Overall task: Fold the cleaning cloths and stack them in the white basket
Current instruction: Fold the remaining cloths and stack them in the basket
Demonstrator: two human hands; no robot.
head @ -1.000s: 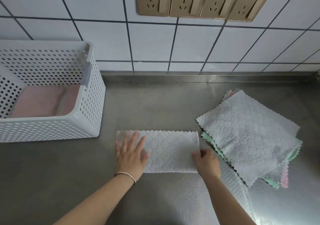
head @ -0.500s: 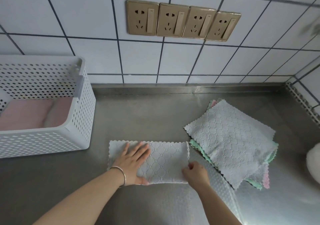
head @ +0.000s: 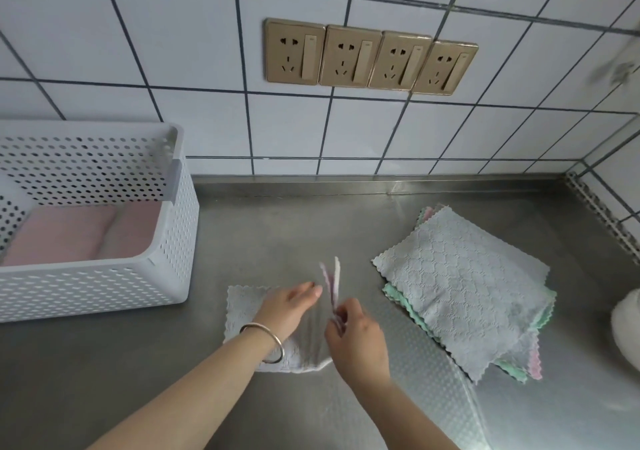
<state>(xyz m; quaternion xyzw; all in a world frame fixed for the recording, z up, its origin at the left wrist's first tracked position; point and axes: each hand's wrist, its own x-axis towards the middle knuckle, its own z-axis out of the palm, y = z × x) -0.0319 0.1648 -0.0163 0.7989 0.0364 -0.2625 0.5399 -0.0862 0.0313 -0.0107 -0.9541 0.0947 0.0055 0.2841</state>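
A grey cleaning cloth (head: 242,305), folded in half, lies on the steel counter in front of me. My left hand (head: 287,309) presses flat on its middle with fingers extended. My right hand (head: 356,338) pinches the cloth's right end and holds it raised upright, edges blurred. To the right sits a pile of unfolded cloths (head: 464,286), grey on top with green and pink ones under it. The white perforated basket (head: 104,290) stands at the left and holds folded pink cloths (head: 79,231).
The steel counter (head: 311,227) runs back to a white tiled wall with a row of gold sockets (head: 370,58). A patterned clear mat (head: 426,390) lies near the front. A white rounded object (head: 627,328) shows at the right edge.
My right hand has lifted the cloth's right end off the counter and swung it leftward. My left hand shifted to the cloth's middle. The view tilted up and pulled back.
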